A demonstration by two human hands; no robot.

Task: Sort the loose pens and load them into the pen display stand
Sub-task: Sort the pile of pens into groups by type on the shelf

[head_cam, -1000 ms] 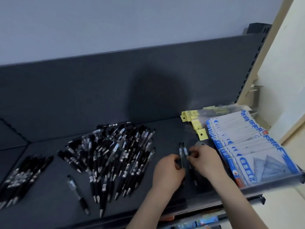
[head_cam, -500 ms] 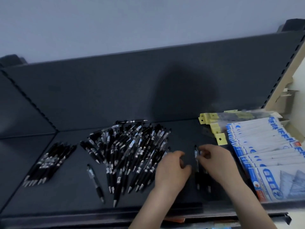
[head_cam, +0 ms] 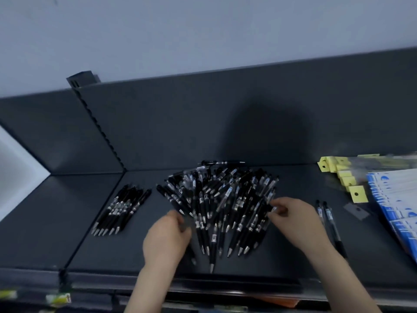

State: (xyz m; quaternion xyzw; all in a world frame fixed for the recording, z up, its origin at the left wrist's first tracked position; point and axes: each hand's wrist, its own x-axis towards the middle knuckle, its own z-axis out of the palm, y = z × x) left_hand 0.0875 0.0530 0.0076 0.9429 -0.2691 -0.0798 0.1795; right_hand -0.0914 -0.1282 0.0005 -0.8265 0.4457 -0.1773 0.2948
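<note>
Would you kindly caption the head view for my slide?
Left hand and right hand pick at the loose pen pile on a dark shelf; a tidy pen bundle lies left.

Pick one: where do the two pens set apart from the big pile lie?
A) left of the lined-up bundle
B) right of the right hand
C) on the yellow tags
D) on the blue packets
B: the two pens lie side by side on the shelf, just right of the right hand, short of the blue packets.
</note>
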